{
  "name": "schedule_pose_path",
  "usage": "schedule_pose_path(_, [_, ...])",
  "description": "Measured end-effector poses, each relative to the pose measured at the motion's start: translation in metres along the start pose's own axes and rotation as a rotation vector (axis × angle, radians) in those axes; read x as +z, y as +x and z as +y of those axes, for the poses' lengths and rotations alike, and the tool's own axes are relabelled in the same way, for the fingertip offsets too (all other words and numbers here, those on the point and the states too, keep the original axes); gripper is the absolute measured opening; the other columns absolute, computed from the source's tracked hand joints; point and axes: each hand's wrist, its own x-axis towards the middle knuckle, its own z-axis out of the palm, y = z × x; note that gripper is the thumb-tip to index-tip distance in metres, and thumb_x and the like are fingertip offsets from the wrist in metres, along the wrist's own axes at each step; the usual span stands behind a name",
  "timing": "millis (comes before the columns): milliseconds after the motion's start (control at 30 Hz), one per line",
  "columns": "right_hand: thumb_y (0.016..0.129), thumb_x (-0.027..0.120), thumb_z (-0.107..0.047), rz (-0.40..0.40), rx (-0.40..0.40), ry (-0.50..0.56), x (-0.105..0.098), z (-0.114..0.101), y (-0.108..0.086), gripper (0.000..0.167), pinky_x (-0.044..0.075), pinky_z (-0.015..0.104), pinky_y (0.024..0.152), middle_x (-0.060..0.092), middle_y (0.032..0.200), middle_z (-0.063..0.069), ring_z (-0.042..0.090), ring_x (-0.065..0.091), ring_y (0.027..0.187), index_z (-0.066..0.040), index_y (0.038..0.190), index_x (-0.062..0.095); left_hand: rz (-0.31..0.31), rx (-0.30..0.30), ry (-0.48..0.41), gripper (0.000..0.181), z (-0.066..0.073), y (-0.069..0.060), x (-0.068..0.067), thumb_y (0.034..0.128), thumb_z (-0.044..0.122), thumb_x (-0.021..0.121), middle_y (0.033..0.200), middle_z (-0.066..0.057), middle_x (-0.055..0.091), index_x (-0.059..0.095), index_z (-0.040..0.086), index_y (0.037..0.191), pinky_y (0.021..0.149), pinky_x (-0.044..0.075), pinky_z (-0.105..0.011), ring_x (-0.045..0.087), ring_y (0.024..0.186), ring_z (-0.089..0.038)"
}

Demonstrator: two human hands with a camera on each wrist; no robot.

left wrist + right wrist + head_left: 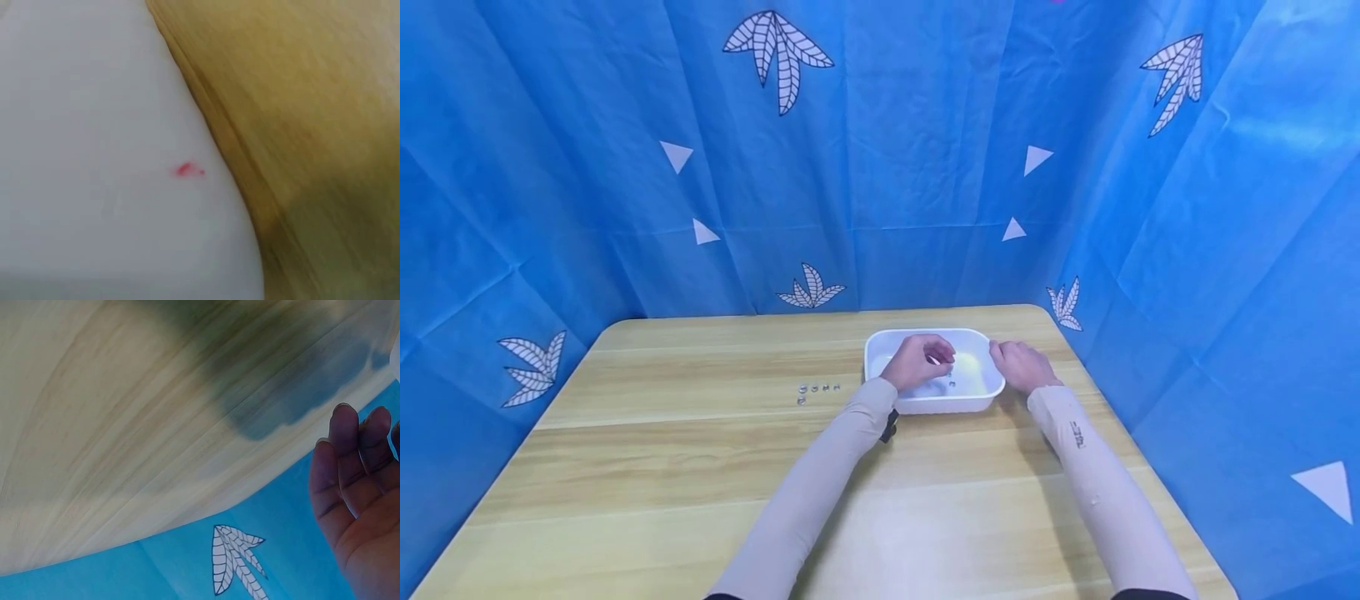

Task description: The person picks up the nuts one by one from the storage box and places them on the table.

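A white plastic basin (936, 406) stands at the back right of the wooden table, with small shiny metal pieces (952, 384) on its floor. My left hand (917, 362) reaches over its near left side, thumb and fingers curved together above these pieces. Whether a piece sits between the fingertips is too small to tell. At the right end, my right hand (1024, 365) holds the basin's rim near the corner; the right wrist view shows its other fingers (350, 469) loosely bent beside the basin. In the left wrist view, only the white basin wall (125, 125) appears, marked by a small red spot.
Left of the basin, several small shiny metal pieces (815, 388) lie on the wooden table (662, 467), most in a short row, one just in front of it. A blue patterned curtain (917, 167) hangs behind and at both sides, close to the table's edges.
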Motion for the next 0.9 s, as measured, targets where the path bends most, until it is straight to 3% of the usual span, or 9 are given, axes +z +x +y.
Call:
schedule_pose_path(267, [0.111,0.016,-0.048,-0.001,-0.018,0.002,0.0,0.001,-0.001,0.074,0.052,0.063,0.102,0.07,0.124,0.027,0.047,0.066,0.116,0.003,0.127,0.067,0.006,-0.048,0.001,0.019,0.009,-0.008,-0.011,0.0904,0.004,0.077,0.101,-0.009,0.077,0.074,0.001,0.109,0.085,0.058,-0.024,0.071,0.092,-0.014])
schedule_pose_path(900, [0.111,0.017,-0.046,0.003,-0.027,-0.003,-0.001,-0.002,-0.003,0.071,0.053,0.063,0.101,0.071,0.121,0.027,0.047,0.067,0.114,0.002,0.121,0.069,0.043,0.026,0.041,0.016,0.03,-0.024,-0.038,0.0909,0.01,0.078,0.103,-0.009,0.078,0.076,0.006,0.106,0.086,0.06,-0.025,0.074,0.096,-0.017])
